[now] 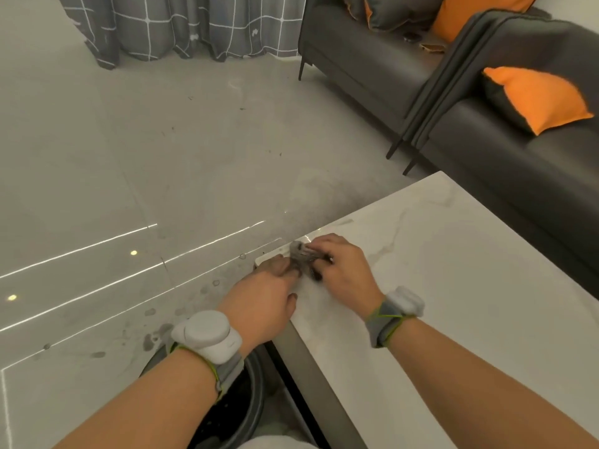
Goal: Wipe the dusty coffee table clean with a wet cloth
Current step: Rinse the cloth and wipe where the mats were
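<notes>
risk: the cloth [303, 257] is bunched into a small wad right at the left corner of the bench [453, 286]; in my judgement a wad that tight would cover little stone per stroke and could slip off the edge to the floor [162, 157].
cause of drips: if the cloth is very wet, water may run over the near-left edge toward the bucket [240, 400] and the already spotted floor.
left hand [265, 299]: fingers curl onto the near end of the cloth, pinching it.
right hand [340, 267]: fingers curl round the far end, gripping it.
cloth look: grey, crumpled, partly hidden between both hands; wetness cannot be told.
cloth place: on the bench corner, at the left edge.
bench look: pale marble top with faint veins, dust hard to make out.
</notes>
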Demonstrator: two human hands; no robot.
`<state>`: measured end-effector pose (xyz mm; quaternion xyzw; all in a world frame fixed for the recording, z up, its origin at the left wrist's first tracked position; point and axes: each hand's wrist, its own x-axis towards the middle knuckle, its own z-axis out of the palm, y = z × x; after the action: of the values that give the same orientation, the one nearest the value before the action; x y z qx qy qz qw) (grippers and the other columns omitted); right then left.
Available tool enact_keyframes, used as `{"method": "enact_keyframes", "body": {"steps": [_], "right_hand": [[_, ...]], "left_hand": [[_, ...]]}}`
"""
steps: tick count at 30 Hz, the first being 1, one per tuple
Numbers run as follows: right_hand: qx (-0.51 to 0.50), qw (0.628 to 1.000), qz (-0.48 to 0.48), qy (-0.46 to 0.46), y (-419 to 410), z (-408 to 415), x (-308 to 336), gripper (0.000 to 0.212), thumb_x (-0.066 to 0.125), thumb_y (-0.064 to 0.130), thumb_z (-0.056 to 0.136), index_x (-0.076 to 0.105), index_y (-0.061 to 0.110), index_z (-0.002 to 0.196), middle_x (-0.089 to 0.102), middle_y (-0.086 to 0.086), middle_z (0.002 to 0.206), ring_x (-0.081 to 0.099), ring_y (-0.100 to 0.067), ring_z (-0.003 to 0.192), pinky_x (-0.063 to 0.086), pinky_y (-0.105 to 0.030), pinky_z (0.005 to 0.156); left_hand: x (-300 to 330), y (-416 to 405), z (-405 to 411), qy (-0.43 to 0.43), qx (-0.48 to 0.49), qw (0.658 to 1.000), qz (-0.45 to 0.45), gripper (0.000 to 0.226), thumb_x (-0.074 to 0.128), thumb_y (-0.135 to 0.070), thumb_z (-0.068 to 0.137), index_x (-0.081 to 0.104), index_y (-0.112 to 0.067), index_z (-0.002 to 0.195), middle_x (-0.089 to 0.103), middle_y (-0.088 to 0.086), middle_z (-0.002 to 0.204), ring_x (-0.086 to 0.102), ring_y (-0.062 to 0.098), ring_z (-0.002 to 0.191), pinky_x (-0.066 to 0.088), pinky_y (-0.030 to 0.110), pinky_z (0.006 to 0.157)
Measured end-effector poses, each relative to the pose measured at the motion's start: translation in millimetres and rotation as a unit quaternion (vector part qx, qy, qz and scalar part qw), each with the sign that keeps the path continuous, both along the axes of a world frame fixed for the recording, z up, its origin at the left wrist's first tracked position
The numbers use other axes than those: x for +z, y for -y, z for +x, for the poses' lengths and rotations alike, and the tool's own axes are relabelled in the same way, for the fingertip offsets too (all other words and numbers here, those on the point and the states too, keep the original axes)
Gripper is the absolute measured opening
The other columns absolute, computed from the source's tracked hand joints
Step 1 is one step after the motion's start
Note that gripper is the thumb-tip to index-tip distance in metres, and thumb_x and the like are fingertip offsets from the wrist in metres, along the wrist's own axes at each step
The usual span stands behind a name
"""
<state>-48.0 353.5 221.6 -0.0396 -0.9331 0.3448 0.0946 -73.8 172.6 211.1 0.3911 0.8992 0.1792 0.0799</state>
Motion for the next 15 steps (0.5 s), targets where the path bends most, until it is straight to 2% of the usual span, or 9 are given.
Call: {"method": "enact_keyframes", "body": {"steps": [1, 3, 6, 8, 10, 13, 15], "right_hand": [[-0.016, 1.000, -0.022, 0.002, -7.5, 0.3, 2.9, 0.037, 0.060, 0.000, 0.070, 0.075, 0.017, 0.098, 0.068, 0.004, 0.098, 0.060, -0.013, 0.094, 0.045, -0.020, 0.088], [-0.122, 0.992, -0.039, -0.018, -29.6, -11.8, 10.6, 0.035, 0.059, 0.000, 0.072, 0.075, 0.018, 0.096, 0.067, 0.002, 0.096, 0.062, -0.015, 0.092, 0.047, -0.022, 0.085], [-0.306, 0.952, 0.016, 0.008, -67.4, -32.6, 16.3, 0.028, 0.058, 0.008, 0.083, 0.072, 0.014, 0.106, 0.065, -0.011, 0.109, 0.059, -0.030, 0.101, 0.039, -0.021, 0.082], [-0.333, 0.940, 0.052, 0.053, -70.5, -40.5, 12.6, 0.027, 0.057, 0.014, 0.087, 0.072, 0.013, 0.109, 0.063, -0.016, 0.111, 0.058, -0.035, 0.103, 0.040, -0.026, 0.079], [-0.275, 0.959, 0.057, 0.035, -47.9, -43.3, 10.6, 0.029, 0.056, 0.006, 0.082, 0.074, 0.014, 0.104, 0.066, -0.013, 0.107, 0.059, -0.032, 0.101, 0.039, -0.024, 0.079], [-0.072, 0.996, 0.043, -0.011, 7.0, -33.4, -0.2, 0.036, 0.060, -0.003, 0.072, 0.074, 0.013, 0.101, 0.070, -0.006, 0.103, 0.059, -0.019, 0.098, 0.037, -0.016, 0.087], [-0.033, 0.999, 0.016, -0.001, 18.1, -32.0, -1.4, 0.036, 0.063, -0.003, 0.073, 0.074, 0.013, 0.104, 0.070, -0.003, 0.104, 0.059, -0.018, 0.100, 0.038, -0.015, 0.089]], "left_hand": [[-1.3, 0.8, 2.5, 0.005, -0.002, 1.000, 0.000, 0.052, 0.043, -0.036, 0.094, 0.035, -0.027, 0.144, 0.029, -0.004, 0.153, 0.031, 0.018, 0.138, 0.036, 0.030, 0.108], [-5.2, 4.3, 2.4, 0.013, -0.004, 1.000, 0.005, 0.055, 0.041, -0.036, 0.096, 0.028, -0.029, 0.149, 0.019, -0.007, 0.158, 0.019, 0.014, 0.145, 0.026, 0.029, 0.114], [-9.5, 5.0, 1.9, 0.011, -0.007, 1.000, 0.014, 0.056, 0.039, -0.036, 0.098, 0.023, -0.030, 0.151, 0.015, -0.008, 0.160, 0.012, 0.011, 0.147, 0.019, 0.028, 0.118], [-10.0, 5.0, 1.3, 0.011, -0.009, 1.000, 0.016, 0.055, 0.039, -0.036, 0.098, 0.024, -0.030, 0.150, 0.015, -0.008, 0.160, 0.012, 0.011, 0.147, 0.020, 0.028, 0.118], [-9.4, 5.2, -0.5, 0.017, -0.011, 1.000, 0.014, 0.055, 0.040, -0.035, 0.097, 0.024, -0.030, 0.150, 0.016, -0.008, 0.159, 0.012, 0.012, 0.147, 0.021, 0.029, 0.117], [-6.8, 6.2, -2.5, 0.014, -0.020, 1.000, 0.016, 0.055, 0.042, -0.033, 0.096, 0.027, -0.028, 0.149, 0.018, -0.006, 0.159, 0.015, 0.014, 0.146, 0.023, 0.030, 0.117], [-4.5, 8.9, -2.2, 0.011, -0.028, 0.999, 0.020, 0.054, 0.044, -0.032, 0.095, 0.031, -0.027, 0.148, 0.021, -0.006, 0.158, 0.017, 0.014, 0.145, 0.023, 0.029, 0.115]]}}
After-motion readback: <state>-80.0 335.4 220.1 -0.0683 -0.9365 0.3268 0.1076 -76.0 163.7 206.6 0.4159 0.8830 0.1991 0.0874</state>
